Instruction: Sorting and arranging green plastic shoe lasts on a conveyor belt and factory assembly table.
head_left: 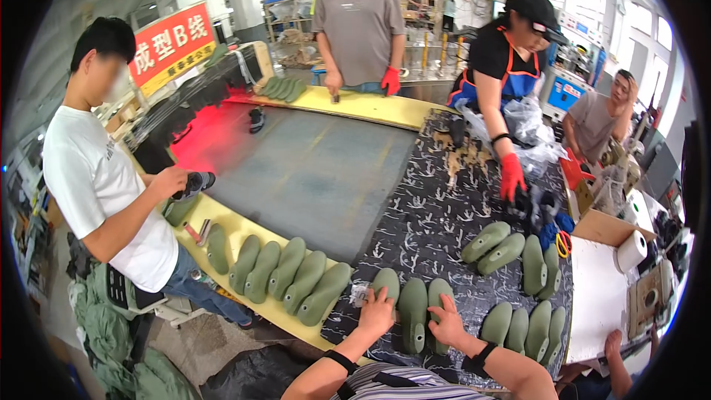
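Observation:
Three green shoe lasts stand side by side on the black patterned tabletop in front of me. My left hand point(376, 312) has its fingers on the near end of the left shoe last point(386, 280), gripping it. The middle shoe last point(412, 310) lies between my hands. My right hand point(447, 321) is closed on the right shoe last point(440, 290), its fingers over the upper side. My palms hide the near parts of both held lasts. Left of my hands, a row of green shoe lasts point(290, 267) lies along the yellow table edge point(252, 298).
More green lasts point(517, 330) lie right of me, with pairs point(492, 246) beyond them. Yellow-handled scissors point(564, 244) lie at the right edge. A person in red gloves point(511, 176) reaches over dark items. At left another person holds a dark shoe point(195, 184) beside the grey conveyor belt point(311, 178).

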`<state>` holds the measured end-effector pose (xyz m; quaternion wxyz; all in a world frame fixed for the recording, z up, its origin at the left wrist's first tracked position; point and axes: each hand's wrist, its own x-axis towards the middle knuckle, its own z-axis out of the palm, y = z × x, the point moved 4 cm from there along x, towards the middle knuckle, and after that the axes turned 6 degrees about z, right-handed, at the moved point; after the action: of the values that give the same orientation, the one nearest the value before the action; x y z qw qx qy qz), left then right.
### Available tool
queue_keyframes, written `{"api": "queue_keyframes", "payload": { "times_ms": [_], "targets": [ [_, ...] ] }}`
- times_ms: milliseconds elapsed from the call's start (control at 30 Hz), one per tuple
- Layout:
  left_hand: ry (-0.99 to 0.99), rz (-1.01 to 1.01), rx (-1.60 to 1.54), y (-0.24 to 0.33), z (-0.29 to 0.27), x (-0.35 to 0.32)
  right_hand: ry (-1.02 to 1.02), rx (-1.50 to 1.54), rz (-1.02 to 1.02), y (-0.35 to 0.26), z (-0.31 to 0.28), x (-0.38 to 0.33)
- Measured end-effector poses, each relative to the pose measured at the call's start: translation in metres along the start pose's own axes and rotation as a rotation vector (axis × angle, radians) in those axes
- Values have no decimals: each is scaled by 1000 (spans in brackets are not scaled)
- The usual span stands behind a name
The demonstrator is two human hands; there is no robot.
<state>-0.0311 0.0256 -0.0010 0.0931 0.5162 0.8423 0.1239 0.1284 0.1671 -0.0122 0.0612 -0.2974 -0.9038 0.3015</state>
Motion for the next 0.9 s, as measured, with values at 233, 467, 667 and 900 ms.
{"api": "queue_keyframes", "payload": {
  "times_ms": [233, 467, 667, 900],
  "targets": [
    [39, 54, -10, 8, 0, 0, 45, -7, 46, 11, -3, -10],
    [143, 36, -76, -11, -4, -3, -34, -14, 26, -13, 0, 2],
    [46, 30, -109, 7, 1, 8, -104, -25, 146, -10, -22, -8],
    [19, 38, -69, 8, 1, 6, -139, -33, 148, -10, -21, -11]
  ]
}}
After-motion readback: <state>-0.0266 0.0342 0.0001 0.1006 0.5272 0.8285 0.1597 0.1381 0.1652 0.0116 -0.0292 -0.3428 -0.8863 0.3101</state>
